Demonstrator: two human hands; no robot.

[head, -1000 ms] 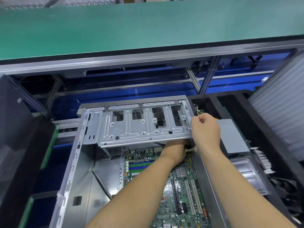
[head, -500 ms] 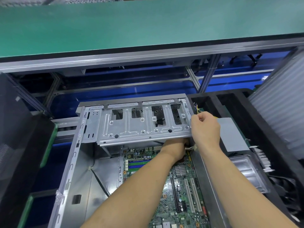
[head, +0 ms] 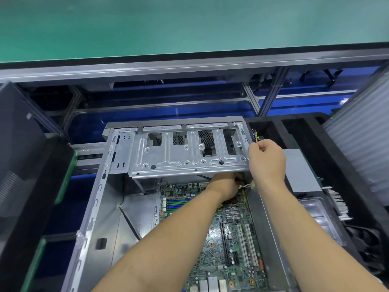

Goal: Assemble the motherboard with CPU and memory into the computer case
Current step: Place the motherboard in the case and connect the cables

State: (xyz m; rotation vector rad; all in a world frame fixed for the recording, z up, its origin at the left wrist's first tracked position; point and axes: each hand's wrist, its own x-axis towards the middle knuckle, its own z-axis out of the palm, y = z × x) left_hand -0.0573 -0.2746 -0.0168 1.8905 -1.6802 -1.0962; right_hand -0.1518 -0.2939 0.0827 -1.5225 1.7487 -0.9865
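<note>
An open grey computer case (head: 99, 199) lies in front of me with a green motherboard (head: 233, 232) inside it. A silver drive cage (head: 181, 157) spans the case's far end. My left hand (head: 225, 184) reaches under the cage's right end above the motherboard, its fingers mostly hidden near a white connector (head: 250, 186). My right hand (head: 267, 159) is closed at the cage's right corner, pinching a bundle of yellow, blue and black wires (head: 255, 134) that runs over the case edge.
A green conveyor belt (head: 189, 26) runs across the far side above a metal frame. A black foam tray (head: 328, 165) at the right holds a grey box and a clear plastic tray. A black case panel (head: 23, 165) stands at the left.
The view has shifted slightly. My right hand has lifted a little along the cage's right corner with the wires; my left hand stays under the cage.
</note>
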